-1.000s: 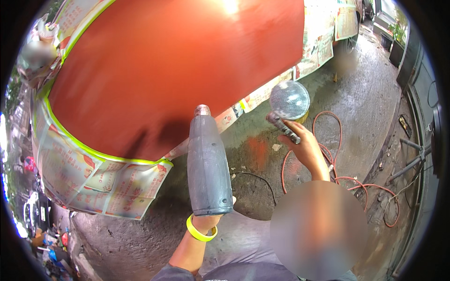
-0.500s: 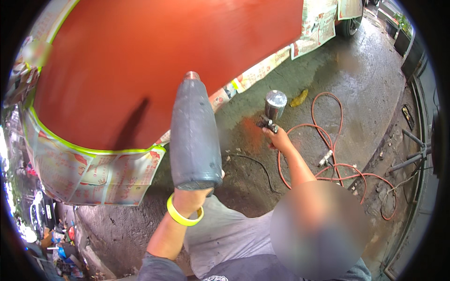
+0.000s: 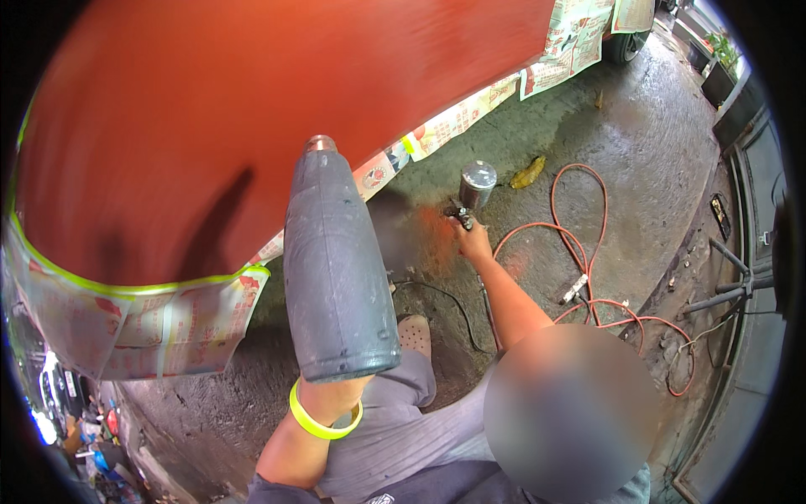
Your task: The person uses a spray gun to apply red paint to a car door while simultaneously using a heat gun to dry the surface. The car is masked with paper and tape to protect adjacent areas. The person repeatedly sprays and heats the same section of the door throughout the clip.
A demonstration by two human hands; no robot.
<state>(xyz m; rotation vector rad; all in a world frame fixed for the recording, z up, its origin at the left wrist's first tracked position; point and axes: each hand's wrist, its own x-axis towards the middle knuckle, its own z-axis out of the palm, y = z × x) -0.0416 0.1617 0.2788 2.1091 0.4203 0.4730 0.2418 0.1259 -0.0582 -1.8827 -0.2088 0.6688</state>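
Note:
My left hand is closed round the handle of a dark grey heat gun, whose tapered body hides most of the fingers. The gun's metal nozzle points at a broad red car panel and casts a shadow on it. In my right hand, a spray gun with a round metal cup is held low above the concrete, beside the panel's edge. The right fingers are wrapped round its grip.
Printed paper masking with yellow-green tape borders the panel. A red air hose loops over the wet floor at right, near a yellowish leaf and a metal stand. A black cord runs close to my clog.
My view has shifted, and the panel fills more of the left side. The heat gun and spray gun both sit slightly further left in the picture. My clog has come into sight.

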